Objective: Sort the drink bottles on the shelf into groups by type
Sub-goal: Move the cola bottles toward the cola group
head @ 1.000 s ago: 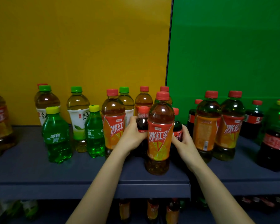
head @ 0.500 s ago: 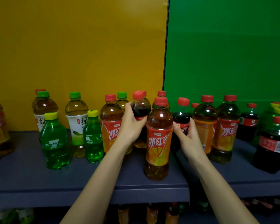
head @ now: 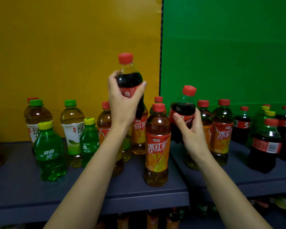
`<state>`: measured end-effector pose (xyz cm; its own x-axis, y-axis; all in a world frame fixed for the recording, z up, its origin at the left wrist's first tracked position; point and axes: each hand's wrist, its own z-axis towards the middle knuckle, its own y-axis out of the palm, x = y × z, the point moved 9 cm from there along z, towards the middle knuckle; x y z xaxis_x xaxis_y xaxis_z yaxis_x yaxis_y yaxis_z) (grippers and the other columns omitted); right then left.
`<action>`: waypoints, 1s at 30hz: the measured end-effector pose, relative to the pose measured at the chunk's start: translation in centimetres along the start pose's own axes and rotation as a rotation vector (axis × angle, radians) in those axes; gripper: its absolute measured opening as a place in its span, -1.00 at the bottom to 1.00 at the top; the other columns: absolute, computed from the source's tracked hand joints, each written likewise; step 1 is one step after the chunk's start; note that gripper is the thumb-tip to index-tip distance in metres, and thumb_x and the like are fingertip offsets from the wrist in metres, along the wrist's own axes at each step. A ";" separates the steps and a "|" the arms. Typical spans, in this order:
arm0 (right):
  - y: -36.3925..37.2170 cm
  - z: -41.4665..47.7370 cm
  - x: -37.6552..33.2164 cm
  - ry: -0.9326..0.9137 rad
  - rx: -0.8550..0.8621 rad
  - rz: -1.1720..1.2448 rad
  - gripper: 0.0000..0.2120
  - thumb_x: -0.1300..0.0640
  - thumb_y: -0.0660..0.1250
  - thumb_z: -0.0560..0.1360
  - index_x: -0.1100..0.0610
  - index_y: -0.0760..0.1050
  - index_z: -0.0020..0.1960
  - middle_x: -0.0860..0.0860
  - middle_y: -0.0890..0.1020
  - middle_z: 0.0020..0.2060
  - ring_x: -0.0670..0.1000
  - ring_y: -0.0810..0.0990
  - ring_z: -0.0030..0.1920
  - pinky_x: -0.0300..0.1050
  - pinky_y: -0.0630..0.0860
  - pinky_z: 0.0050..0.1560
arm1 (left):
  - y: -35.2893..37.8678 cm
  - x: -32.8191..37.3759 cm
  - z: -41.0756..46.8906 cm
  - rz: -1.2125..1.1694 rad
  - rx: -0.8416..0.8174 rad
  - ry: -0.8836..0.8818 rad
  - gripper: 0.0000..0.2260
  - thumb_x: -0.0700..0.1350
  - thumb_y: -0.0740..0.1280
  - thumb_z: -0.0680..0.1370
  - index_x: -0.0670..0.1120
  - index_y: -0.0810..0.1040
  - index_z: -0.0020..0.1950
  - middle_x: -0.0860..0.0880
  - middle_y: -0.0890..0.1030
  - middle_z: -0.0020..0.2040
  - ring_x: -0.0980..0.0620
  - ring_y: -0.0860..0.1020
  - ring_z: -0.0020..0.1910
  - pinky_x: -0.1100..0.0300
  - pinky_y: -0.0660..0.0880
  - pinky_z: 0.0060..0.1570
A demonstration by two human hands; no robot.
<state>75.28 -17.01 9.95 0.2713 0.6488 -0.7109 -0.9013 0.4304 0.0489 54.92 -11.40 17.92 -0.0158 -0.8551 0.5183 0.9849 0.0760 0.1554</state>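
Both grips on upright, slightly tilted cola bottles (head: 130,80)

Both cola bottles have left the shelf: left hand (head: 122,103) raised one (head: 130,80) high (right hand's (head: 191,129) lower).

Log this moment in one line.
left hand: cola bottle raised | right hand: second cola tilted, lifted | iced tea on shelf

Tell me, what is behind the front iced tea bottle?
Behind the front iced tea bottle stands another red-capped bottle; only its cap and shoulder show. Its label and base are covered.
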 end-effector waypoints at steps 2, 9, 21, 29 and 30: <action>-0.5 -0.1 -1.2 -0.037 0.029 -0.011 -0.45 -0.05 0.29 0.41 0.07 0.27 0.35 -0.15 0.53 0.12 -0.30 0.52 0.10 -0.45 0.45 0.02 | -1.2 1.5 0.8 -0.005 0.032 0.062 -0.45 0.06 0.43 0.38 -0.14 0.33 0.25 -0.12 0.48 0.16 -0.03 0.49 0.13 0.08 0.53 0.08; -2.4 -1.9 -4.6 -0.068 0.153 0.066 -0.67 -0.09 0.27 0.40 -0.08 0.38 0.15 -0.16 0.57 0.01 -0.24 0.57 0.04 -0.33 0.49 -0.02 | -3.4 3.1 -0.7 -0.217 -0.106 -0.082 -0.74 -0.06 0.42 0.40 -0.03 0.40 -0.01 0.06 0.53 -0.14 0.18 0.56 -0.20 0.25 0.53 -0.19; -7.8 -10.6 -3.8 0.210 0.296 0.079 -0.26 -0.38 0.42 0.15 0.04 0.50 0.18 -0.01 0.66 0.02 0.02 0.62 0.08 0.08 0.50 0.15 | 1.0 3.6 -11.9 -0.530 -0.465 -0.397 -0.74 0.06 0.43 0.22 0.10 0.56 -0.12 0.08 0.63 -0.22 0.07 0.62 -0.22 0.20 0.57 -0.29; -17.2 -13.8 -3.6 0.266 0.445 -0.019 -0.58 -0.20 0.31 0.34 0.01 0.53 0.10 -0.05 0.66 -0.11 0.00 0.63 -0.01 0.11 0.52 0.11 | 10.7 3.6 -18.4 -0.630 -0.584 -0.535 -0.68 0.03 0.46 0.20 0.02 0.54 -0.09 0.07 0.62 -0.25 0.11 0.60 -0.24 0.27 0.52 -0.27; -18.4 -13.8 -3.6 0.260 0.457 -0.028 -0.56 -0.20 0.31 0.34 0.03 0.52 0.11 -0.05 0.65 -0.12 -0.01 0.62 -0.03 0.08 0.52 0.08 | 12.0 3.7 -19.2 -0.632 -0.588 -0.546 -0.69 -0.02 0.48 0.23 0.00 0.53 -0.08 0.08 0.62 -0.26 0.12 0.59 -0.25 0.28 0.52 -0.28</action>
<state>86.24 -35.96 1.90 0.1476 0.4810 -0.8642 -0.6402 0.7125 0.2872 70.01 -23.52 5.60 -0.4935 -0.2900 0.8200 0.6957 -0.6974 0.1721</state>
